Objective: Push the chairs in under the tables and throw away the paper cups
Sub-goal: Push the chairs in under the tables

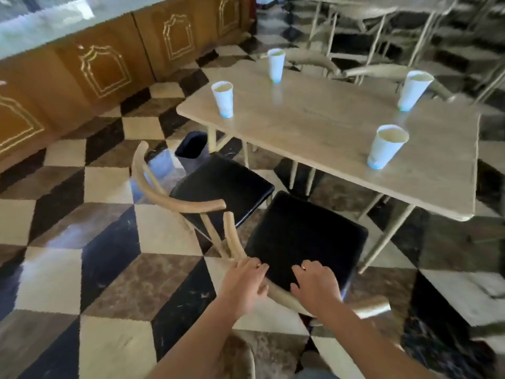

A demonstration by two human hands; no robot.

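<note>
A wooden chair with a black seat (303, 236) stands pulled out from a pale wooden table (322, 124). Both my hands rest on its curved backrest rail: my left hand (247, 285) grips the rail's left part, my right hand (314, 285) lies over its middle. A second black-seated chair (221, 184) stands to the left, also out from the table. Several white paper cups stand upright on the table: one at the near right (385, 147), one at the far right (414, 90), one at the left edge (224, 98), one at the back (276, 64).
A dark waste bin (191, 146) sits on the checkered floor beside the table's left end. A wood-panelled counter (103, 69) runs along the left. More pale chairs and tables (382, 23) crowd the back right.
</note>
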